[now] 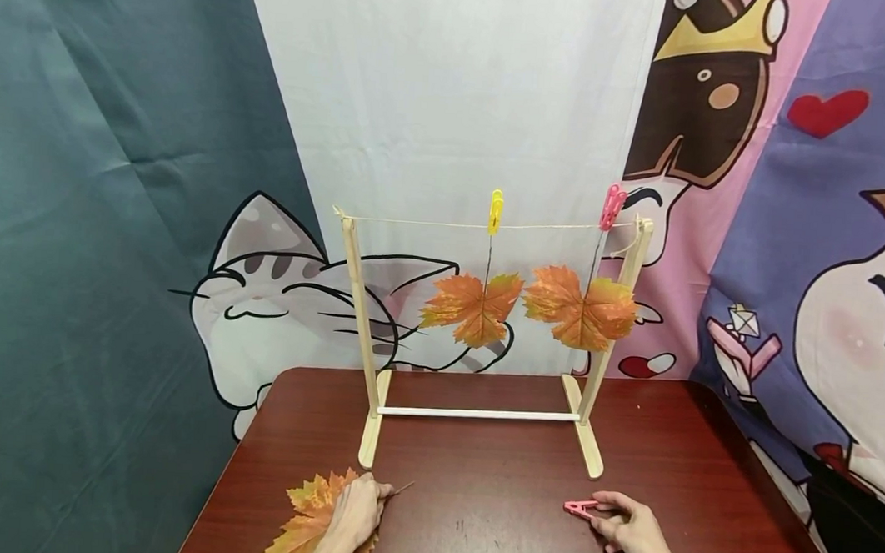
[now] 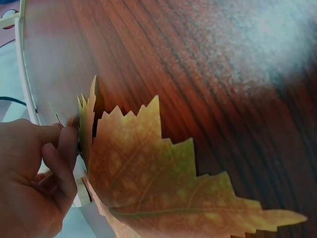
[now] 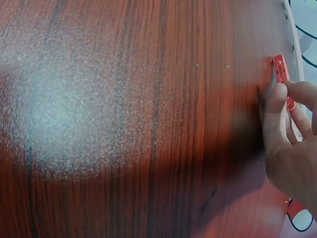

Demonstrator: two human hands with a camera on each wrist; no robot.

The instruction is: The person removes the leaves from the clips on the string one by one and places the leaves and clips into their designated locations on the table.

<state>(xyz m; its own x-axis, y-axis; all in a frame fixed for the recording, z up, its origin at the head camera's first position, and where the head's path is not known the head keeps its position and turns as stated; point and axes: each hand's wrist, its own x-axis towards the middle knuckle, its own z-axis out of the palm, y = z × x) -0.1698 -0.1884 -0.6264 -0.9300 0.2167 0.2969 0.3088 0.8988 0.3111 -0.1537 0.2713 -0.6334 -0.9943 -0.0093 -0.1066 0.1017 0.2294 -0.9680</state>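
Note:
At the table's near left, my left hand pinches the thin stem of an orange-yellow artificial maple leaf. The leaf spreads below and beside the fingers in the left wrist view, and the stem tip pokes out past them. Over the near right of the table, my right hand holds a pink clothespin between thumb and fingers. In the right wrist view the clothespin points away from the fingertips, close over the wood.
A wooden stand with a string across its top stands at the back of the dark red table. A yellow clothespin and a pink clothespin hold two maple leaves on it. A printed cloth hangs behind.

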